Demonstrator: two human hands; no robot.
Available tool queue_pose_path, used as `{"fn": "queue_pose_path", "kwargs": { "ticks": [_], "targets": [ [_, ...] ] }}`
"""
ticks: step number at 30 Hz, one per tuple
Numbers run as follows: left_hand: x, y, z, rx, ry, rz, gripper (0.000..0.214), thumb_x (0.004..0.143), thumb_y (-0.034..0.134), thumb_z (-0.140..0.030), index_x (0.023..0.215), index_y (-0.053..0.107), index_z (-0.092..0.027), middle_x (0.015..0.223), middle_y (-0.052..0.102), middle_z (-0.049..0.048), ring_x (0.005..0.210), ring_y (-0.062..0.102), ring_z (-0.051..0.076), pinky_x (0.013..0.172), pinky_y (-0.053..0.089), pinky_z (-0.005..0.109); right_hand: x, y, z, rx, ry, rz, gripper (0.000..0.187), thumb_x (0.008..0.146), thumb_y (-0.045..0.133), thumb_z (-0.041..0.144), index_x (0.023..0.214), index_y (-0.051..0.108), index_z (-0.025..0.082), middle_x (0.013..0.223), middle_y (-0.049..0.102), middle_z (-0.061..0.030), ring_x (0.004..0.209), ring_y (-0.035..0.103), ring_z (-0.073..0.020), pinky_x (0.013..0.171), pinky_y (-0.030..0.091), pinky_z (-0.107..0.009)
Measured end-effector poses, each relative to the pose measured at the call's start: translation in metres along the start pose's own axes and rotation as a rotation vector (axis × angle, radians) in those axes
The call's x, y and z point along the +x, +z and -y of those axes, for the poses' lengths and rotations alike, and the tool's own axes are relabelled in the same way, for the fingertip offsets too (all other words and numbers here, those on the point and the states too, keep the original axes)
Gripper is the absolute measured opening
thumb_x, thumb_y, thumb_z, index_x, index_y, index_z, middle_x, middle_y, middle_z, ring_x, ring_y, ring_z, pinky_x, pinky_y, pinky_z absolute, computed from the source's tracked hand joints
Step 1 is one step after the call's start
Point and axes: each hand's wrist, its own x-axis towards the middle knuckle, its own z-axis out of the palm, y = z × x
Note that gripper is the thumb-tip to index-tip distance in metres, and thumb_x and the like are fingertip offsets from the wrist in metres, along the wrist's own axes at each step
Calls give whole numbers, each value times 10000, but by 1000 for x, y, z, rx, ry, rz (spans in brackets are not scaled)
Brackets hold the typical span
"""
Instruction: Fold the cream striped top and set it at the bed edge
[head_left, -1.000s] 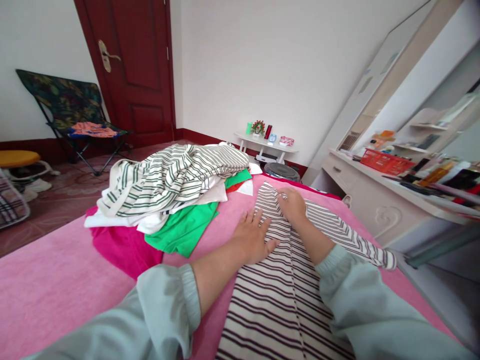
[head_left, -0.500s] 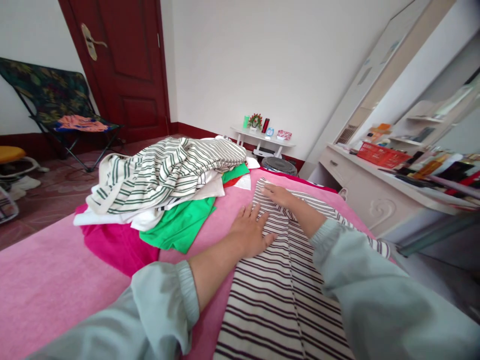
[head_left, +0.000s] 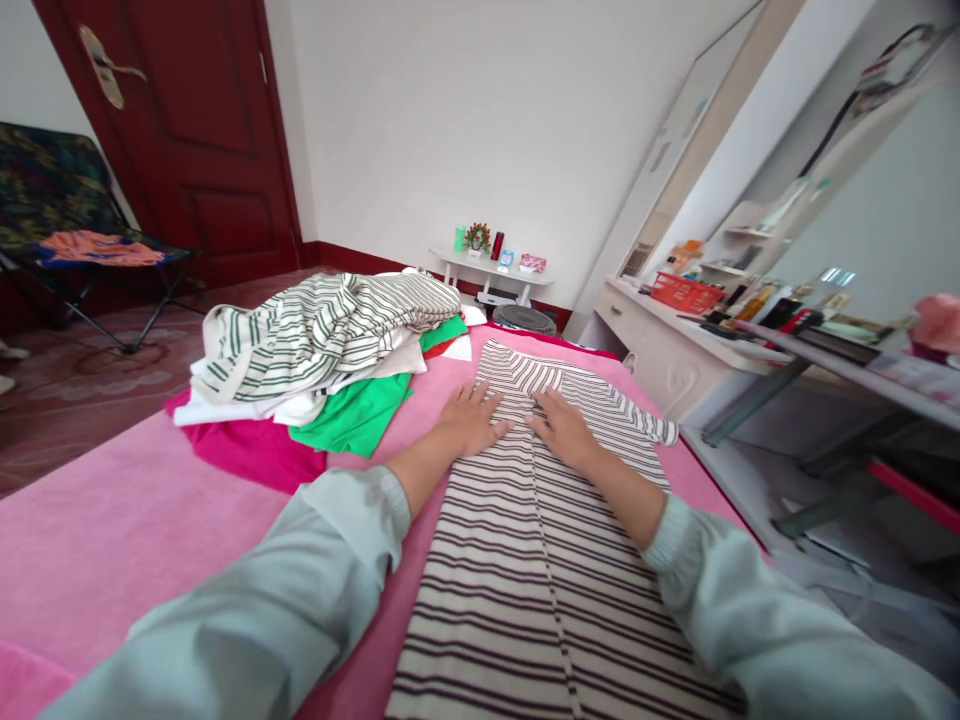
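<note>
A white shirt with dark stripes (head_left: 499, 570) lies spread lengthwise before me, one short sleeve reaching out at the far right. A line runs down its middle; I cannot tell whether it is a seam or a folded edge. My left hand (head_left: 472, 418) rests flat with fingers apart on the shirt's upper left edge. Right of it, my right hand (head_left: 568, 430) lies palm down on the upper middle, fingers outstretched. Neither hand grips the cloth. The shirt's near end runs out of view.
Pink bedding (head_left: 150, 530) lies under everything. At the left is a clothes heap: a green-striped garment (head_left: 300, 325) on top, green cloth (head_left: 356, 420) and magenta cloth (head_left: 255, 455) below. A dresser (head_left: 660, 365) with a red basket (head_left: 686, 293) stands right, a folding chair (head_left: 52, 200) far left.
My right hand has slid back towards me from near the shirt's top edge. My left hand stays on the left edge. The view has turned right, showing the right sleeve more fully.
</note>
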Motion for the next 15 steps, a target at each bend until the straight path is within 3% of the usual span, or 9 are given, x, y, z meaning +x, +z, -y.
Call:
{"fn": "queue_pose_path", "kwargs": {
  "ticks": [3, 7, 12, 15],
  "targets": [
    [-1, 1, 0, -5, 3, -2, 688, 911, 250, -652, 1448, 310, -225, 1527, 189, 107, 1390, 155, 321, 1112, 147, 506, -46, -2, 3, 52, -108, -40, 464, 938, 420, 344, 1354, 439, 139, 1474, 313, -157, 1363, 279, -252, 1106, 251, -446],
    [-13, -2, -4, 0, -11, -20, 657, 930, 278, -609, 1451, 299, -210, 1536, 144, 118, 1396, 133, 314, 1115, 145, 490, -97, -7, 5, 196, -133, -79, 495, 905, 481, 321, 1360, 428, 133, 1483, 294, -161, 1368, 273, -247, 1117, 255, -439],
    [-41, -6, -8, 15, -11, -19, 658, 948, 252, -579, 1478, 222, -190, 1537, 112, 143, 1402, 109, 306, 1120, 131, 482, -153, -26, 25, 368, -316, -15, 545, 889, 534, 281, 1406, 367, 240, 1516, 244, -84, 1382, 243, -208, 1126, 255, -423],
    [-58, -9, -8, 12, 17, 9, 672, 945, 231, -596, 1486, 189, -200, 1543, 85, 125, 1407, 81, 292, 1125, 117, 480, -183, -40, 35, 362, -449, 43, 541, 881, 540, 226, 1395, 381, 285, 1507, 274, -56, 1378, 253, -196, 1126, 254, -423]
  ]
}}
